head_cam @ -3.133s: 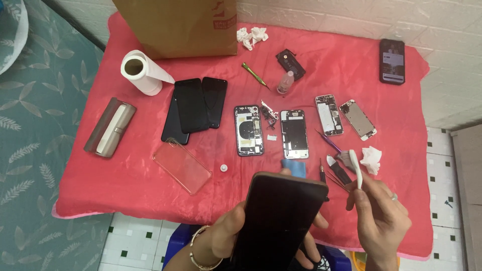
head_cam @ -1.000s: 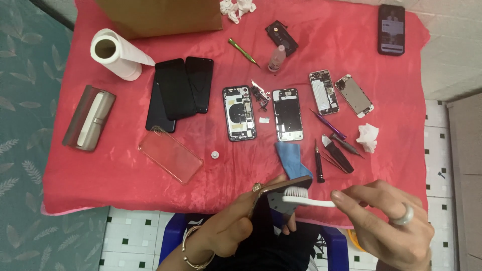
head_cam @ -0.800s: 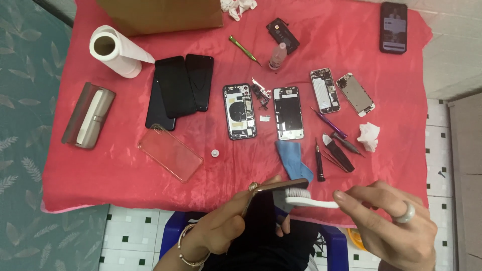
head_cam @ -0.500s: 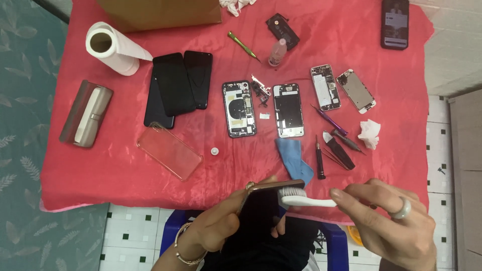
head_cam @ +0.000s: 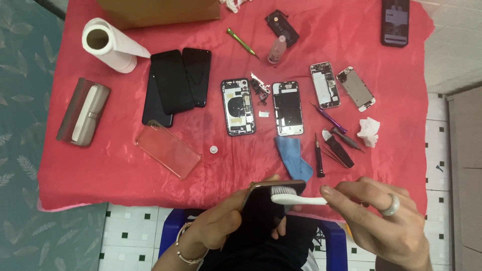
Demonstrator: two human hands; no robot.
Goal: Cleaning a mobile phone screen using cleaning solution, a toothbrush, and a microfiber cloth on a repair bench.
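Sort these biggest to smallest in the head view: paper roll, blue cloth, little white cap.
1. Paper roll
2. Blue cloth
3. White cap

All lie on the same red cloth, so the order looks reliable.

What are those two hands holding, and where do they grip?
Left hand grips the phone by its edges; right hand pinches the white toothbrush by its handle.

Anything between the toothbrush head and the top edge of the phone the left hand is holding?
Nothing visible. The right hand holds the white toothbrush with its bristles directly on the top edge of the phone in the left hand. The blue cloth lies beyond, on the red cloth.
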